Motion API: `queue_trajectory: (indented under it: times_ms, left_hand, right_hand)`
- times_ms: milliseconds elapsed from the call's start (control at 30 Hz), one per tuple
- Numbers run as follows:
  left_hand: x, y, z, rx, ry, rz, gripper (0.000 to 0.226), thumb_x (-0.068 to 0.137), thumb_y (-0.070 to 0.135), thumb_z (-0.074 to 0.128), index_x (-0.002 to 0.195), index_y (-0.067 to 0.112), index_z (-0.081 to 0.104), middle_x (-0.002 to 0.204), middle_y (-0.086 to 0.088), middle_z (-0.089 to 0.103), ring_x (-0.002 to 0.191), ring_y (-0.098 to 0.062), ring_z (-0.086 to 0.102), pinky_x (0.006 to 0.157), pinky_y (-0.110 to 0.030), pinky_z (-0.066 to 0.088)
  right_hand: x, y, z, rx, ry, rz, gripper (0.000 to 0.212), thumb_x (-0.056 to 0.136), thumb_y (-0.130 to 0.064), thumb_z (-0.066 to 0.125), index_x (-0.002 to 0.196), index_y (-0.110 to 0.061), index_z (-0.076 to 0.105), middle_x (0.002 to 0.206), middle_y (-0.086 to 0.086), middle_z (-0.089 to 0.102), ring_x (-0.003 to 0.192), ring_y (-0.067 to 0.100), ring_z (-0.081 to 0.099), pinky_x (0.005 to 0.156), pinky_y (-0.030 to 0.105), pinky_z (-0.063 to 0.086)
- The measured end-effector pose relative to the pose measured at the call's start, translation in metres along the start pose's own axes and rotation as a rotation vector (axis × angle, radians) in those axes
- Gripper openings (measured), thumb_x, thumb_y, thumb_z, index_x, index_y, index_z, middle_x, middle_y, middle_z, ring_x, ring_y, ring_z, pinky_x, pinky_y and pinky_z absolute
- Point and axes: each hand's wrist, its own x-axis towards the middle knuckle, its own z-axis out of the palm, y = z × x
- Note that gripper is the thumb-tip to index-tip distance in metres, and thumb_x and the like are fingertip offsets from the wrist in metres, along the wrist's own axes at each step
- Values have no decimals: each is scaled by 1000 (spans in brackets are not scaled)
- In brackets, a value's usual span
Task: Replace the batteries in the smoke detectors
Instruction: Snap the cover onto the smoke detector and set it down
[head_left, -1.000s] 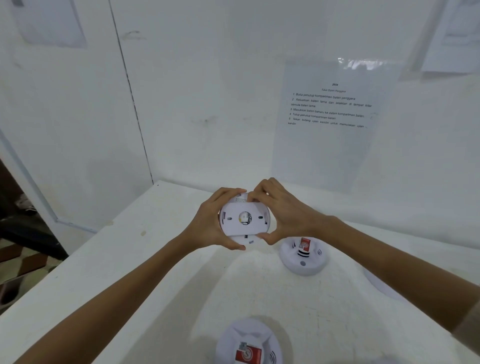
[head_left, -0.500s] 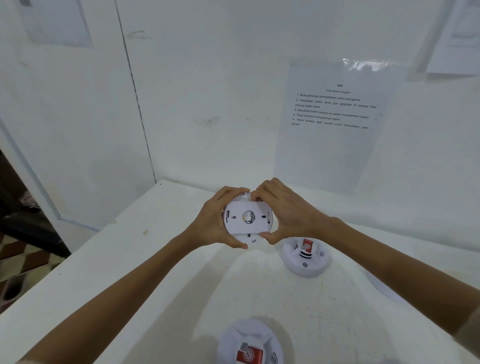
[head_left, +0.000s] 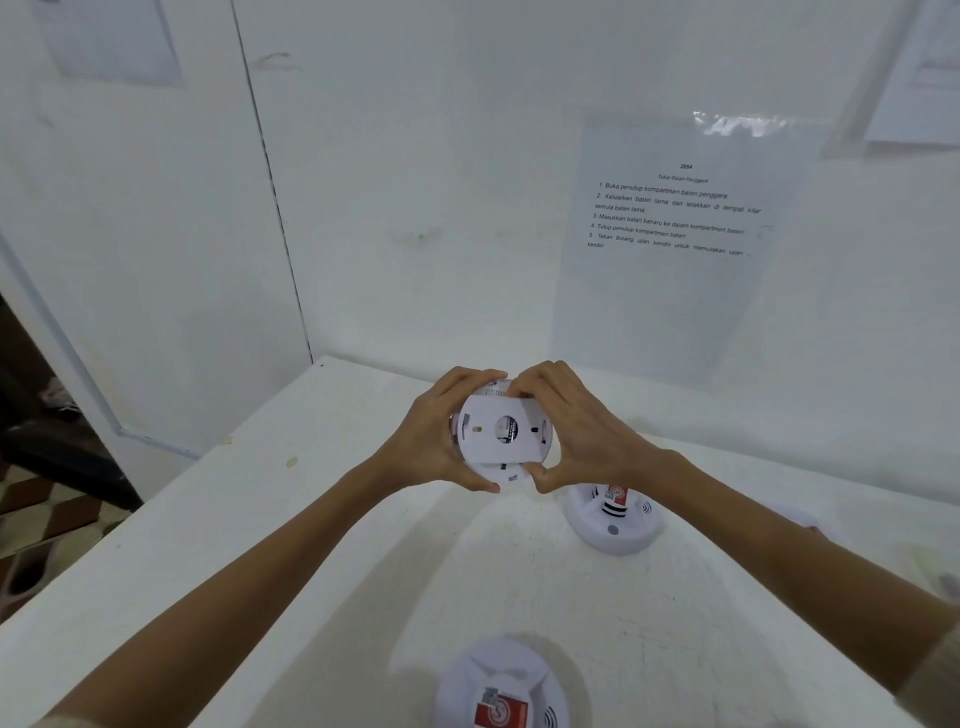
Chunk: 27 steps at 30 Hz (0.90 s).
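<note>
A round white smoke detector (head_left: 498, 434) is held up above the white table (head_left: 260, 519), its back plate with a centre hole facing me. My left hand (head_left: 436, 436) grips its left rim, fingers over the top and thumb underneath. My right hand (head_left: 576, 431) grips the right rim the same way. The back plate sits slightly turned against the body. Two more detectors lie on the table with a red battery showing in each: one (head_left: 615, 517) just right of my hands, one (head_left: 501, 691) at the near edge of the view.
White walls close the table at the back and left. A printed instruction sheet (head_left: 675, 218) is taped to the back wall. A white round thing (head_left: 800, 519) shows partly behind my right forearm. Floor drops off at the left.
The back plate of the held detector has turned slightly between my hands; the hands stay in the same place. The view has shifted a little.
</note>
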Motion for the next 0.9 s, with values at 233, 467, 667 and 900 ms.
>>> queue_trajectory:
  times_ms: [233,467,667,900]
  left_hand:
    - [5,2,1,49,-93,21,94,45,46,82,126,22,43,120,10,50,111,6,48,91,-11,41]
    - [1,-1,4,43,-81,24,100,44,46,84,131,18,43,126,-5,51,115,-9,50,95,-17,43]
    - [0,-1,-10,61,-38,-36,100,44,46,84,131,19,43,125,7,48,113,0,48,91,-13,42]
    - [-16,-9,-30,113,-8,-99,103,45,47,84,134,18,40,135,8,42,121,1,41,91,-18,48]
  right_hand:
    - [0,2,1,-134,-111,-156,70,56,-20,70,119,-11,41,109,10,46,94,19,38,78,28,41]
    - [-11,6,-7,-20,-93,-68,65,67,-43,57,124,-19,38,106,7,52,95,11,37,69,23,42]
    - [-10,13,-11,89,83,118,73,63,-42,64,130,-17,48,110,-1,39,103,13,35,83,16,38]
    - [-7,8,10,267,136,714,60,72,-20,75,126,-10,51,107,4,37,107,24,46,91,34,44]
